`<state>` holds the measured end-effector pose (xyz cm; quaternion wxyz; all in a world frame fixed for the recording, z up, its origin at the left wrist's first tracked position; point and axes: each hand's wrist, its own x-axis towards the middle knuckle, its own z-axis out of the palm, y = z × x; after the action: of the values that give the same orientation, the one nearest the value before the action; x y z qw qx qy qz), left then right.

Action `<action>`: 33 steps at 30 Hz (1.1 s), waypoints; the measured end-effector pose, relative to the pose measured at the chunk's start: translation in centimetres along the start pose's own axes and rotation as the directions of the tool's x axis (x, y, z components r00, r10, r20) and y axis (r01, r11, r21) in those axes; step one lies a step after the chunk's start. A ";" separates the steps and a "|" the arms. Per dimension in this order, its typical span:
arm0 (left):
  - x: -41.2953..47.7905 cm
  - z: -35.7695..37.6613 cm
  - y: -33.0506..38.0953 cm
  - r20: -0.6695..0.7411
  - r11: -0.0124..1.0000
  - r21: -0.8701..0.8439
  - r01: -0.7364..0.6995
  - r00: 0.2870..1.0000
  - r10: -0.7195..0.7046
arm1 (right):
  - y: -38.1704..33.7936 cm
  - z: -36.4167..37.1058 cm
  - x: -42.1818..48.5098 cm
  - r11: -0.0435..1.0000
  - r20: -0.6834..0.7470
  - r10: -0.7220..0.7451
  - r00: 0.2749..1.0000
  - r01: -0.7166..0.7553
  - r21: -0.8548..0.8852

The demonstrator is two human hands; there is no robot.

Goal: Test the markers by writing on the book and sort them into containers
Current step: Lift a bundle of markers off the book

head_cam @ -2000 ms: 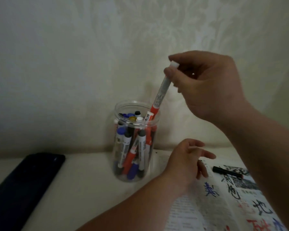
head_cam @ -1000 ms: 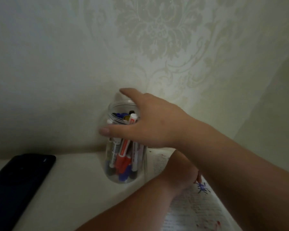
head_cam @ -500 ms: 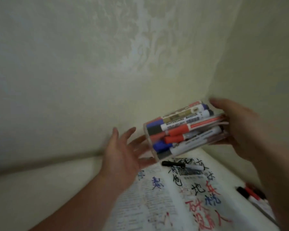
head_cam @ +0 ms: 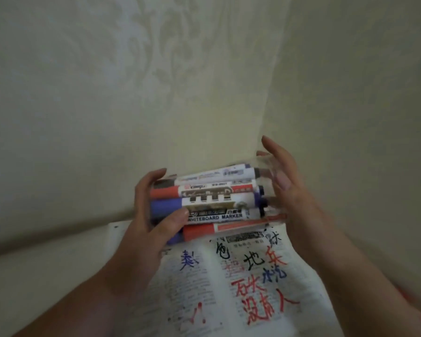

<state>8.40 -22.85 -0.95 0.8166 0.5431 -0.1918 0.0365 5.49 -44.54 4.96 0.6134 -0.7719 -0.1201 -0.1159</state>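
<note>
Head view, sideways jar of markers, left hand gripping

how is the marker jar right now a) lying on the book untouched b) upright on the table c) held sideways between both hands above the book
c: the clear jar lies sideways, left hand gripping one end, right hand against the other, over the open book.
</note>
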 end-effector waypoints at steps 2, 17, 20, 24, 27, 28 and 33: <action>0.1 0.3 -0.2 -0.020 1.000 0.019 -0.006 1.000 0.007 | 0.7 0.6 0.1 0.996 -0.090 0.020 0.996 -0.012 0.084; 1.1 0.3 0.7 0.032 0.890 -0.060 0.452 0.892 -0.451 | 2.7 0.3 -0.8 0.998 0.012 0.035 0.999 -0.036 0.045; 0.9 0.2 1.3 0.081 0.926 -0.003 0.378 0.923 -0.376 | 2.5 0.1 -1.1 0.997 -0.099 -0.040 0.994 0.046 0.057; 0.3 0.2 1.2 0.071 0.999 0.031 0.017 0.997 -0.019 | 1.8 0.4 -1.3 0.944 -0.075 0.090 0.993 -0.061 0.324; -0.2 0.2 0.7 0.103 0.989 0.046 -0.143 0.985 0.138 | 1.6 0.1 -1.2 0.973 -0.009 0.020 1.000 -0.017 0.231; -0.4 0.3 0.6 0.120 0.991 0.044 -0.128 0.985 0.122 | 1.8 0.0 -1.1 0.975 -0.017 0.037 0.999 -0.032 0.219; -0.4 0.2 0.3 0.072 0.999 -0.036 -0.037 0.997 0.040 | 2.4 0.1 -1.3 0.998 -0.025 0.061 0.998 -0.060 0.025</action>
<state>7.90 -22.88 -0.74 0.8175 0.5260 -0.2326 0.0290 5.03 -44.98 2.32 0.6276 -0.7660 -0.0902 -0.1059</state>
